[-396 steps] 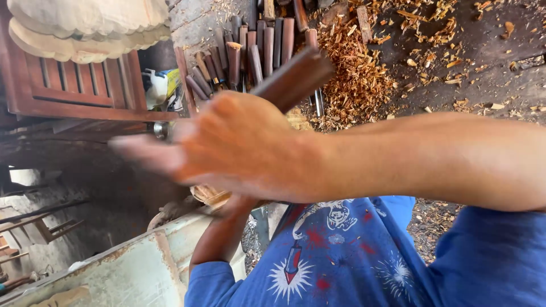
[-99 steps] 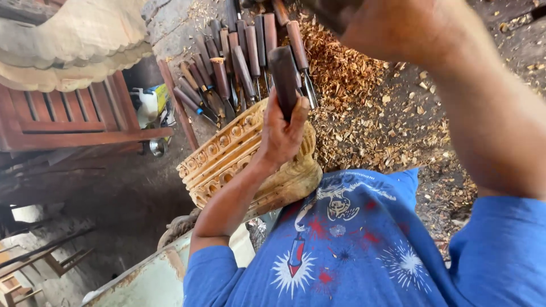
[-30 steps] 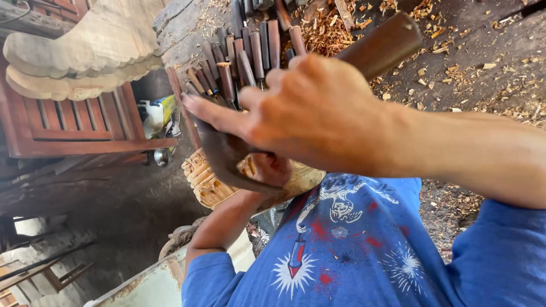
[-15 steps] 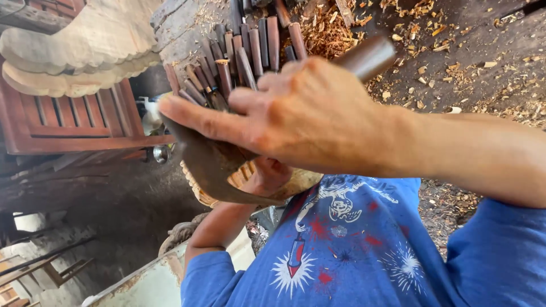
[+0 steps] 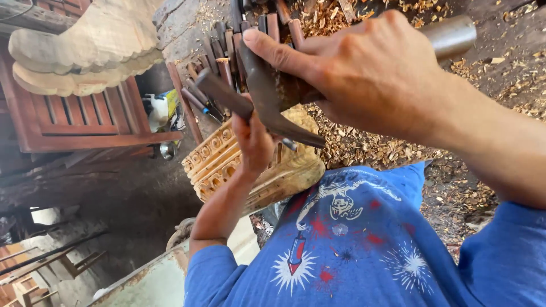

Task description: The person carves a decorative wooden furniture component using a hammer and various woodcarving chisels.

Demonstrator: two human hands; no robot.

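Right hand (image 5: 381, 74) closed round dark wooden mallet (image 5: 273, 96), left hand (image 5: 253, 139) gripping brown-handled chisel (image 5: 222, 94) against pale carved wooden piece (image 5: 250, 167); white-and-yellow plastic bottles (image 5: 162, 111) beside reddish slatted frame (image 5: 85, 122)

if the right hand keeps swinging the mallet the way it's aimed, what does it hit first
Most likely the chisel handle gripped by the left hand. The right hand aims the mallet at it, though depth is hard to judge.
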